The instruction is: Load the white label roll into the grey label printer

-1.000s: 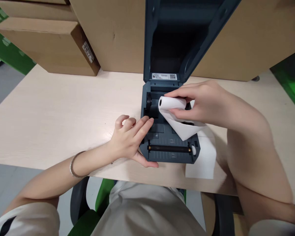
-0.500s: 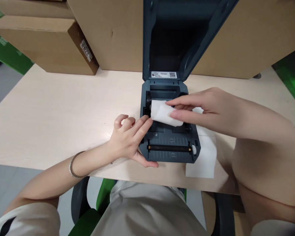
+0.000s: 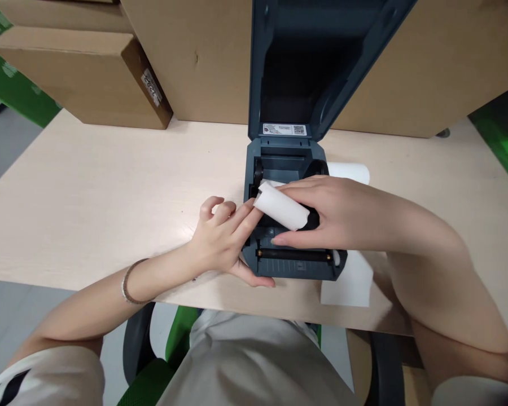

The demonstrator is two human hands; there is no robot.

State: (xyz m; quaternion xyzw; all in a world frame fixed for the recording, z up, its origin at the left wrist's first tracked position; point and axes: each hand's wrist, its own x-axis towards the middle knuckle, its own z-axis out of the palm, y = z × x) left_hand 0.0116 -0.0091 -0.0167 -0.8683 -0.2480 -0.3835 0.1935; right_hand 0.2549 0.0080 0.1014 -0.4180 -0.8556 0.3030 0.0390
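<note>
A dark blue-grey label printer (image 3: pixel 294 269) stands on the table with its lid (image 3: pixel 254 67) swung up. Across its bay a white paper roll (image 3: pixel 283 208) lies tilted, left end higher. My right hand (image 3: pixel 334 211) is closed round the roll from the right. Its thumb stretches below the roll, and its other fingertips are partly hidden behind it. My left hand (image 3: pixel 222 234) grips the printer's left front corner, two fingertips inside by the roll's left end and the thumb along the front edge. A black roller (image 3: pixel 294 255) crosses the front of the bay.
A white roll (image 3: pixel 355 172) lies right of the printer, and a white sheet (image 3: pixel 347 290) sticks out at its front right. Large cardboard (image 3: pixel 207 67) stands behind the lid. A cardboard box (image 3: pixel 68 79) sits at the back left. The table's front edge is close to my body.
My right hand has come lower and further round the paper roll, and the roll has tilted and shifted slightly toward me. A white roll to the right is now uncovered. My left hand stays put.
</note>
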